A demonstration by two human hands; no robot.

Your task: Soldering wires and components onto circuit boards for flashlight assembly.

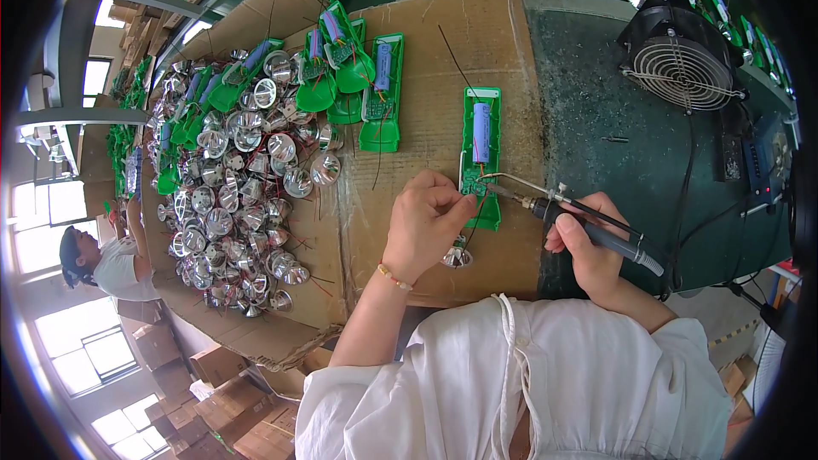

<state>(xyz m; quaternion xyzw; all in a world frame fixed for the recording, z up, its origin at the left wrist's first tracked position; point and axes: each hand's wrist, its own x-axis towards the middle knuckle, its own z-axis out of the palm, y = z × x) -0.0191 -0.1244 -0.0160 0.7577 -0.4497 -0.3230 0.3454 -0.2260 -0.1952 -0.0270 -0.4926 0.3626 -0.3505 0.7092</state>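
While the right hand grips a soldering iron, tip at the green housing on the bench, the left hand pinches apparently a wire there. Green housings beside loose reflectors look finished; many reflectors remain.

Assembly workshop, soldering iron, reflector pile

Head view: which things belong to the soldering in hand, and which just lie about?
In use:
left hand steadying the green housing
right hand holding the soldering iron

Lying about:
pile of silver reflectors
other green housings
black fan
reflector beside the left hand
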